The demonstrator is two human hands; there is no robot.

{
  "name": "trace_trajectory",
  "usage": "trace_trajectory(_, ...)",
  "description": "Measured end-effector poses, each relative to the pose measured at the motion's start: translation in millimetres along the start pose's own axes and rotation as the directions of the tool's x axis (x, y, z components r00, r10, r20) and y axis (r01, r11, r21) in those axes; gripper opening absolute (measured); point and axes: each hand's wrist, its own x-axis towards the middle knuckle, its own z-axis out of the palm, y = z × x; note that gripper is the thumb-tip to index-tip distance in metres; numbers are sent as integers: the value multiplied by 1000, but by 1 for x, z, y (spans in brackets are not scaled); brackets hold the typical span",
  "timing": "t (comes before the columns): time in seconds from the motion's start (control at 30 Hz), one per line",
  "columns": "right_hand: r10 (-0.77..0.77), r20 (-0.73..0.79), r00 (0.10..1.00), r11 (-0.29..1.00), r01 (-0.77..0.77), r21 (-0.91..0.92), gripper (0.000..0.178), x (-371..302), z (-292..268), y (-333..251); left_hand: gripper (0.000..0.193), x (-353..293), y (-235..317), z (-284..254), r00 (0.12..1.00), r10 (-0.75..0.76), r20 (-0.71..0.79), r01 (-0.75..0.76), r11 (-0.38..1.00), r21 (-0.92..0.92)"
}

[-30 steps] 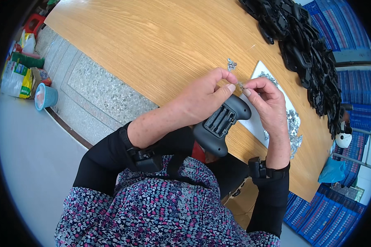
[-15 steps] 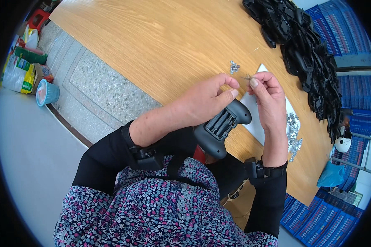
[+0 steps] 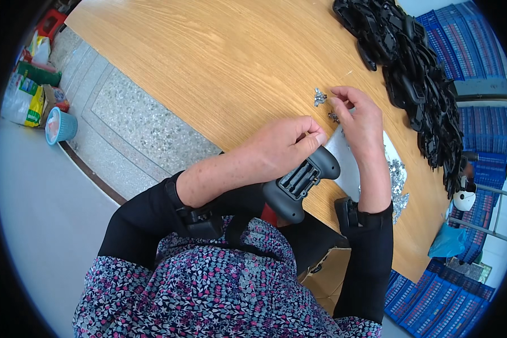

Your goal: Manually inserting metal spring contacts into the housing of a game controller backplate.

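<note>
A dark grey game controller lies at the table's edge by my lap, its uncovered battery compartment facing up. My left hand is over its upper end, thumb and forefinger pinched together; whatever they grip is too small or hidden. My right hand hovers farther right, fingers curved and thumb apart from them. Close to its fingertips sits a small heap of metal pieces, with a few more metal bits below the thumb. Partly beneath my right forearm is a white sheet or tray.
More silvery metal pieces are heaped right of my right forearm. Black plastic shells form a long pile along the table's far right. Blue stacked trays stand beyond. On the left floor is a blue basket; an open cardboard box sits below.
My right hand has moved up toward the small metal heap, its pinch on metal pieces loosened. My left hand has dropped slightly closer to the controller, fingers now pinched.
</note>
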Motion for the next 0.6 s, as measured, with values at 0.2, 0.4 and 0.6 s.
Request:
trace_trajectory(0.2, -86, 57, 995, 982, 94, -163, 10, 8, -1, -4, 28, 0, 1, 0, 1000, -6, -18, 6, 1000, -27)
trace_trajectory(0.4, -96, 59, 994, 991, 101, -87, 14, -1, -10, 3, 27, 1, -1, 1, 1000, 11, -6, -12, 999, -47)
trace_trajectory(0.6, -277, 69, 958, 934, 286, -215, 18, -1, 6, -2, 26, 1, -3, -1, 1000, -6, 23, 7, 1000, -30)
